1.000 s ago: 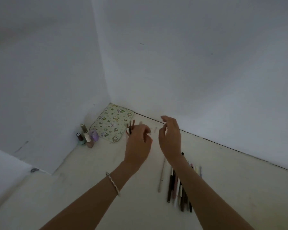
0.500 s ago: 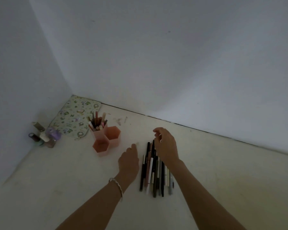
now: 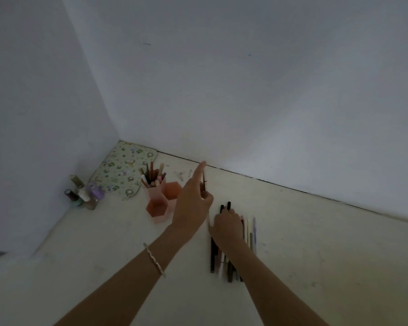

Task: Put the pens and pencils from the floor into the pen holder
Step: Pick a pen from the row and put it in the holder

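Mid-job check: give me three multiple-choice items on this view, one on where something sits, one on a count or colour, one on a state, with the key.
1. Where is the patterned pouch?
A. in the wall corner, behind the pen holder
B. right of the pen pile
C. under the left hand

2. How many cells of the pen holder hold pens?
A. none
B. one
C. three

3. What is the left hand doing?
A. resting flat on the floor
B. holding a thin pen in its fingers
C. gripping a bottle

Key: 1 A, it lies where the walls meet. 2 B, only the back-left cell is filled. 3 B, the pen stands upright above the floor; the right hand rests on the pen pile.
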